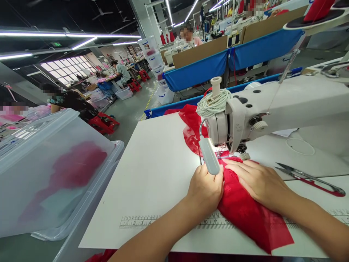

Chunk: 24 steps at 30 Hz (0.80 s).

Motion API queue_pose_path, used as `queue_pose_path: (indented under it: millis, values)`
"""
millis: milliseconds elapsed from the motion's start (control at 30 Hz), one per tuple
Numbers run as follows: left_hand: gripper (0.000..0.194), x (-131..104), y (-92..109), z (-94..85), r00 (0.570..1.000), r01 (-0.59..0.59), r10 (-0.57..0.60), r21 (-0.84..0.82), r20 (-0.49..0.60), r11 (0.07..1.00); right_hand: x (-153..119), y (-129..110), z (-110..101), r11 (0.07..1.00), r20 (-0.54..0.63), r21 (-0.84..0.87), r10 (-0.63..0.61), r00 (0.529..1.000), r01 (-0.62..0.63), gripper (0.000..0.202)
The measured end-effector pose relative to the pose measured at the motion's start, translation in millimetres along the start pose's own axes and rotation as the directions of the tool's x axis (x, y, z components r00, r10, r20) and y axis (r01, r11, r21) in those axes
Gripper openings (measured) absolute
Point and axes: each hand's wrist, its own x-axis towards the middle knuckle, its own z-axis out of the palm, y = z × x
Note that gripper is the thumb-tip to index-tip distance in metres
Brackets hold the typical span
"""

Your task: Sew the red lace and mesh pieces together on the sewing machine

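Note:
Red sheer fabric (242,214) with raised lace-like patches lies under the needle area of a white sewing machine (294,96) and trails toward the table's front edge. At its left edge, my left hand (204,189) is closed with thumb and curled fingers on the cloth, close to the presser foot. My right hand (259,182) lies flat on the fabric, fingers stretched toward the needle. A small grey lamp (209,154) hangs just above my left hand and hides part of its fingertips. More red fabric (192,125) is bunched behind the machine head.
Thread snips (311,179) lie on the table right of my right hand. A printed ruler (141,221) runs along the white tabletop (152,160). Clear plastic bins (54,174) stand at the left. Blue cloth troughs (196,74) and co-workers are farther back.

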Motion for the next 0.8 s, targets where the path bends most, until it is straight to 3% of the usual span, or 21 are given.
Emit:
queue_pose_path:
  millis: [600, 800]
  values:
    - [0.029, 2.6, -0.5, 0.4, 1.000, 0.006, -0.007, 0.061, 0.007, 0.998, 3.6, 4.2, 1.2, 0.999, -0.024, -0.047, -0.022, 0.999, 0.021, 0.041]
    - [0.033, 3.2, -0.7, -1.5, 0.999, 0.009, -0.011, 0.067, 0.033, 0.998, 3.3, 4.2, 1.5, 1.000, 0.016, -0.014, 0.011, 1.000, -0.011, 0.038]
